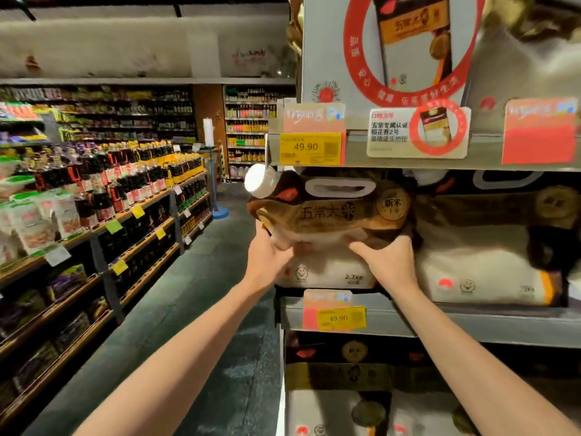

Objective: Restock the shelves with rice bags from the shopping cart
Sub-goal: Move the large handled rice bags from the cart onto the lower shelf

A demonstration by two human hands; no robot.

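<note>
A rice bag (327, 212), brown and black on top and white below, with a white cap at its upper left and a handle slot, stands at the left end of the middle shelf (471, 322). My left hand (267, 256) grips its lower left side. My right hand (390, 262) presses on its front right. More rice bags (484, 272) of the same kind stand beside it to the right. Others fill the shelf below (352, 372). The shopping cart is not in view.
The upper shelf edge (408, 149) with yellow 49.90 price tags hangs just above the bag's top. Across a dark-floored aisle (195, 297), long shelves (103, 215) of bottles and packets run along the left. A blue stand (218, 210) is at the aisle's far end.
</note>
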